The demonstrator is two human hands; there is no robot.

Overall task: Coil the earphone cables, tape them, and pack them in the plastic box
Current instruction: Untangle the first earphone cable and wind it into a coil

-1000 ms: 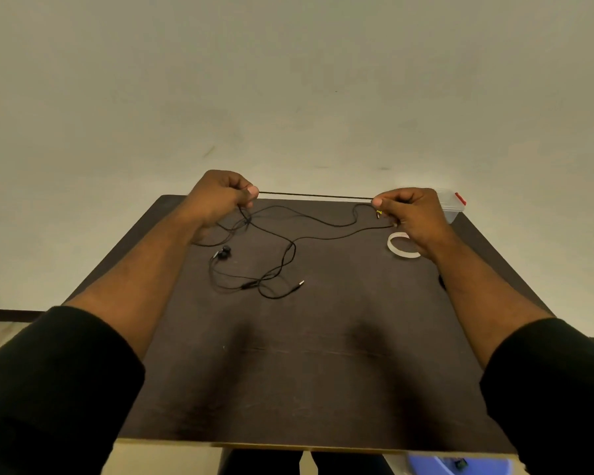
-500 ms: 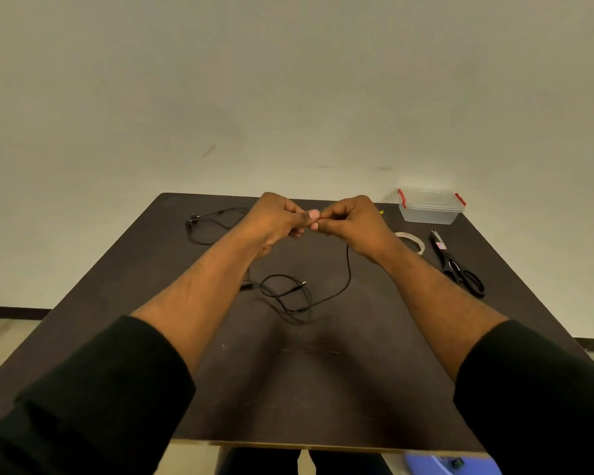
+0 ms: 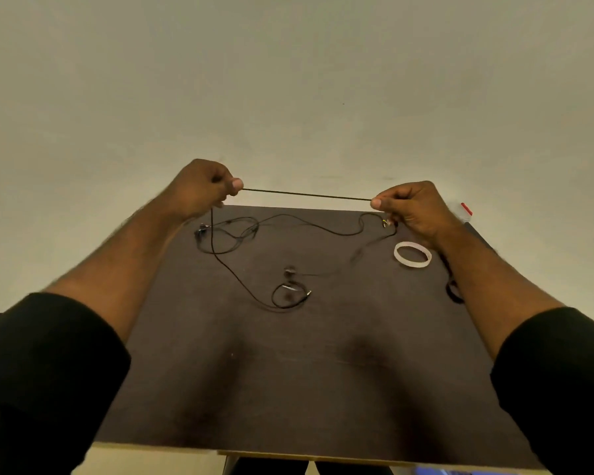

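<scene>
Both hands raised over the far edge of the dark table (image 3: 323,371), fists curled. Left hand (image 3: 203,188) at about 11 o'clock, right hand (image 3: 415,209) at about 1 o'clock. A taut black length of earphone cable (image 3: 306,195) runs straight between them, pinched at each end between thumb and forefinger. The other fingers are folded under; what else they may hold is hidden.

From the left hand the cable drops to the tabletop and runs toward centre, ending in a small loop with the jack plug (image 3: 308,293) at its right. A blurred dark blob sits just above that loop; cannot tell what it is.

More loose cable lies tangled at 11 o'clock under the left wrist, with an earbud (image 3: 201,231) partly visible. Another strand trails across the far edge to the right hand, where small yellowish bits show, too small to identify.

Tape roll (image 3: 413,255) lies flat at 2 o'clock, just beside the right wrist. Plastic box (image 3: 464,211) at the far right corner is mostly hidden behind the right hand; only a clear edge and a red clip show. Scissors (image 3: 452,290) are largely covered by the right forearm; only a dark handle loop shows.
</scene>
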